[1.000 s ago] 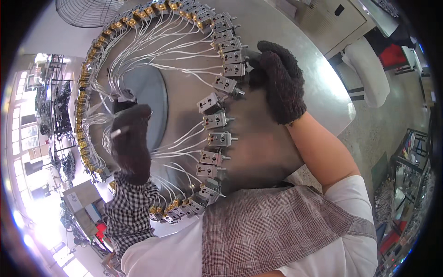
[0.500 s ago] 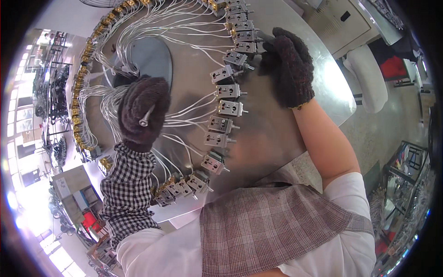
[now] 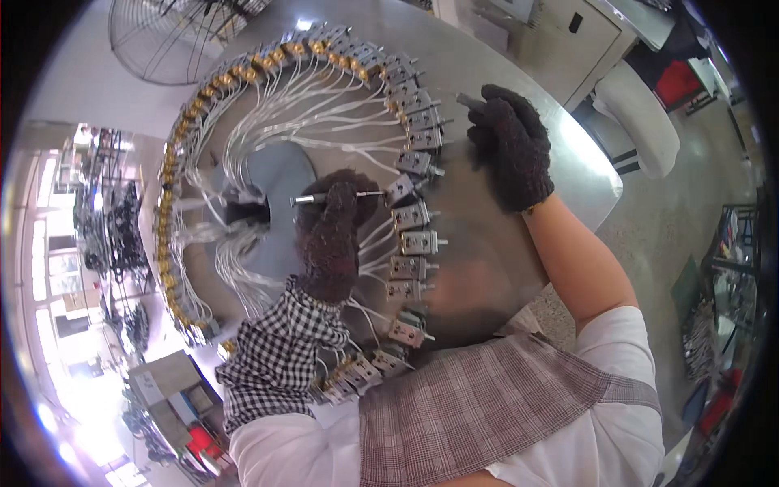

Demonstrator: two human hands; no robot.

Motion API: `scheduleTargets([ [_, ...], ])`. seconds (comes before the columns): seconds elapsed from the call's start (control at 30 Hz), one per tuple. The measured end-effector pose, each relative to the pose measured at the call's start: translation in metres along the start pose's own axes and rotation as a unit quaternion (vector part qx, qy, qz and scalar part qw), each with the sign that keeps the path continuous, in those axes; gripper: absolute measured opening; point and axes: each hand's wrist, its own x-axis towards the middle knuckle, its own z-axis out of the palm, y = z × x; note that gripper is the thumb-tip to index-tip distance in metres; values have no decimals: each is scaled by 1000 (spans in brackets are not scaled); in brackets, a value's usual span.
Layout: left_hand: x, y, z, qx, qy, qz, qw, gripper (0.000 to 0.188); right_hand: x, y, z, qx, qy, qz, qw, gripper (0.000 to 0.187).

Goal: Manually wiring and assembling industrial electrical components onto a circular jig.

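In my gloved left hand [image 3: 329, 243] is a slim metal screwdriver-like tool [image 3: 308, 199], gripped crosswise. Its thin shaft points right, with the tip close to a tilted silver metal block [image 3: 400, 189]; whether they touch I cannot tell. Off to the right, my gloved right hand [image 3: 513, 150] is raised above the table, fingers curled. A short grey piece [image 3: 466, 100] sticks out from its fingertips; its kind is unclear. Small silver blocks with brass fittings stand in a ring, joined to white wires [image 3: 276, 134] that run inward to the middle.
Beneath the ring lies a metal tabletop [image 3: 487, 243], with a grey round disc [image 3: 280, 174] at the ring's centre. A wire-caged fan [image 3: 162, 40] stands at the far left. Beyond the right edge are a pale padded seat [image 3: 637, 122] and a cabinet [image 3: 560, 49].
My left hand has moved right from the wires toward the blocks, its tool turning to point right. The right hand has drawn away from the row of blocks. The view has shifted, showing more of the fan.
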Motion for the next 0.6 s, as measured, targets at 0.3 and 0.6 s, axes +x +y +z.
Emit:
scheduleTargets([
  [0.3, 25, 1, 10, -111, 55, -22, 992, 20, -10, -13, 2, -20, 8, 18, 1000, 32],
  [0.6, 20, 1, 10, -84, 10, -43, 995, 24, -51, -41, 15, -180, -7, 38, 983, 28],
])
